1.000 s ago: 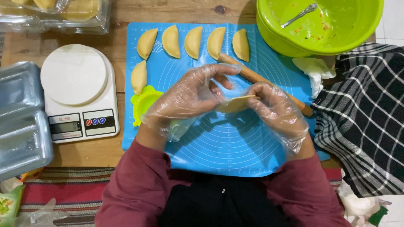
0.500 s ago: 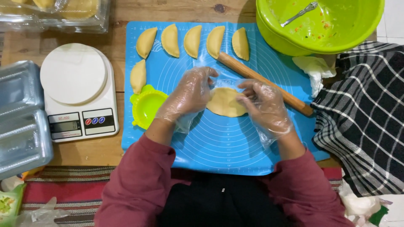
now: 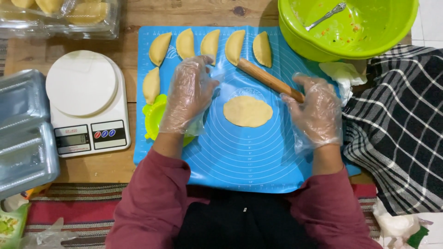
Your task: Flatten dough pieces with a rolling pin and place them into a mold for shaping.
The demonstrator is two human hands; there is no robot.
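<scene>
inspector: dough round [image 3: 248, 111], pale yellow, flat and slightly oval, lies bare on the blue silicone pastry mat [image 3: 240, 161], between the two hands and touched by neither.

assistant: and the step in hand?

inspector: judged as rolling. right hand [image 3: 316, 113], in a clear plastic glove, rests on the lower end of the wooden rolling pin [image 3: 270, 80], fingers bent over it in a loose hold. the pin lies slantwise, just beyond the round, not on it.

assistant: left hand?

inspector: left hand [image 3: 189, 94], also gloved, is open and holds nothing, palm down, fingers spread, hovering over the mat left of the round. its wrist lies over the yellow-green plastic dumpling press [image 3: 154, 120].

assistant: what does the next move call for?

inspector: my judgement: the pin must be brought squarely over the round, and the free hand must reach its far end, which lies close by one folded pastry.

assistant: surroundings?

inspector: six folded half-moon pastries [image 3: 210, 44] along the mat's top and left edge, white kitchen scale [image 3: 87, 103] to the left, lime green plastic bowl [image 3: 300, 37] with a metal spoon [image 3: 325, 14] at top right.
</scene>
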